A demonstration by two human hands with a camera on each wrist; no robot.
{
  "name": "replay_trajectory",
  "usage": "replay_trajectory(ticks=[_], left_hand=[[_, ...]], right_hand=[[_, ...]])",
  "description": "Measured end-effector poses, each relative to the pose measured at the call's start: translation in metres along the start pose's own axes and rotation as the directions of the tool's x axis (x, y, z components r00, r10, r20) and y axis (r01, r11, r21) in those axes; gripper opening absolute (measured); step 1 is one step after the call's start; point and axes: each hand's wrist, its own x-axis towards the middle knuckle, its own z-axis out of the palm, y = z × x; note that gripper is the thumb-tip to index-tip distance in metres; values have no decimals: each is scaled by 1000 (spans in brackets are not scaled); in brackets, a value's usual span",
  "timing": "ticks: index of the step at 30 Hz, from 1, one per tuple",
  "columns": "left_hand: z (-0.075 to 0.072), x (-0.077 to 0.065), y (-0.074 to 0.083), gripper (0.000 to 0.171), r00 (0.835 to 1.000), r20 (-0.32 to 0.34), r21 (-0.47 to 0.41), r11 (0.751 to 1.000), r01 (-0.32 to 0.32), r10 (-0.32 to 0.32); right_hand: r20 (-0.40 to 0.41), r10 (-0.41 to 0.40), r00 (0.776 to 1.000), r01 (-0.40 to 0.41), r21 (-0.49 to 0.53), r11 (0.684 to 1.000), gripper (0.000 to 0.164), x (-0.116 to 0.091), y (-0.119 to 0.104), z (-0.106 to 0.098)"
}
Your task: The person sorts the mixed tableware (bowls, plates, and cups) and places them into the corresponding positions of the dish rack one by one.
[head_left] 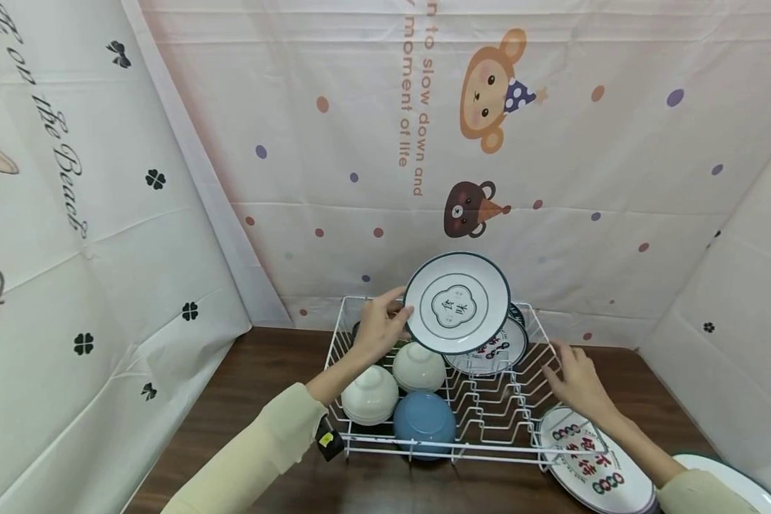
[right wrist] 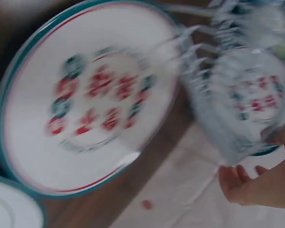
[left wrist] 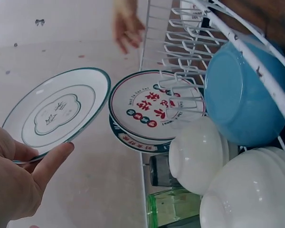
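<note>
A white plate with a dark green rim (head_left: 456,303) is held up and tilted above the back of the white wire dish rack (head_left: 495,450). My left hand (head_left: 379,327) pinches the plate's left edge between thumb and fingers, as the left wrist view also shows. Beneath it, plates with red lettering (left wrist: 149,107) lean in the rack. My right hand (head_left: 578,378) holds nothing, its fingers loosely bent beside the rack's right side. Close below that hand, an oval plate with red lettering (head_left: 591,460) lies on the table, partly under the forearm.
Two white bowls (head_left: 370,395) and a blue bowl (head_left: 424,421) sit upside down in the rack's left part. Behind them are a green glass (left wrist: 175,206) and a dark glass (left wrist: 161,171). Another green-rimmed plate (head_left: 726,477) lies at the right front. Printed cloth walls surround the table.
</note>
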Motion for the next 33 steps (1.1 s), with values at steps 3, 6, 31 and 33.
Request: replay_trajectory(ticks=[3,6,31,33], left_hand=[[4,2,0,41,999,-1,17,999,-43,43],[11,5,-2,39,994,14,58,993,-108,107],[73,25,-36,33,953,222,379,882,-280,207],[76,26,-37,34,952,229,389,878,-280,202]], right_hand=[[89,26,996,-24,-30,999,54,-11,17,6],[163,65,984,-71,31,997,53,-19,25,10],[249,221,943,-280,233,931,50,-26,24,13],[249,227,942,-286,238,928,50,-26,24,13]])
